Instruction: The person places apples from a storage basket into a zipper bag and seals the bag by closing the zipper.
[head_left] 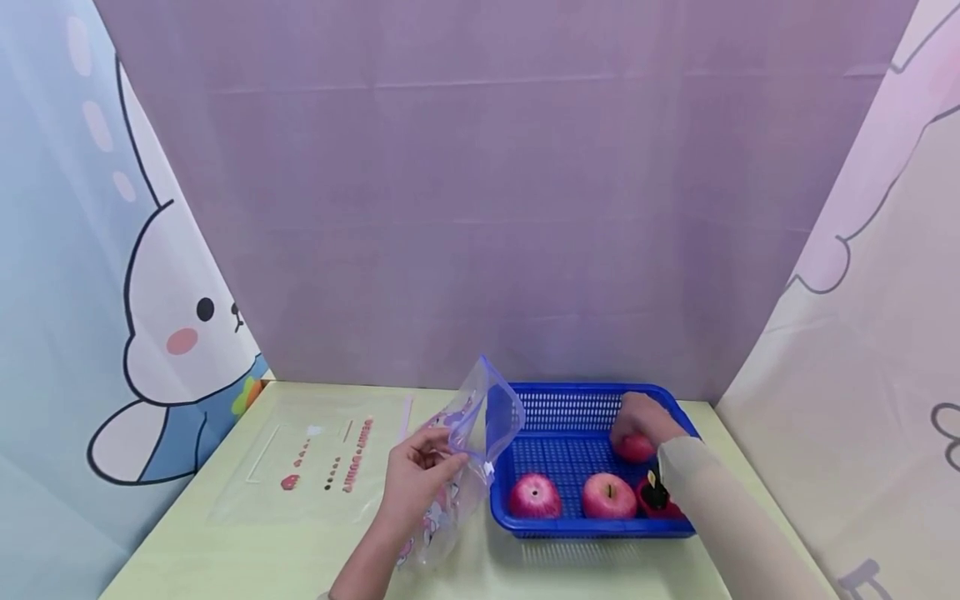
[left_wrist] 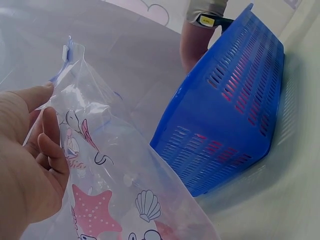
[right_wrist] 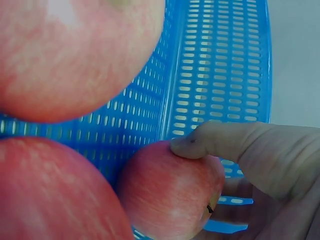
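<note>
With thumb and fingers, my left hand pinches a clear zip bag near its slider. The bag bears sea-themed prints, including a pink starfish and a shell, and its blue-edged mouth gapes toward the basket. My right hand reaches into the blue plastic basket and grips a red apple at the back right, thumb on top and fingers behind. Two more apples, one darker and streaked and one pinkish, sit along the basket's front. Another red fruit is partly hidden under the right wrist.
A second clear bag with red lettering and small prints lies flat on the pale yellow table, left of the left hand. Purple cloth hangs behind the table. Cartoon-printed sheets stand on both sides.
</note>
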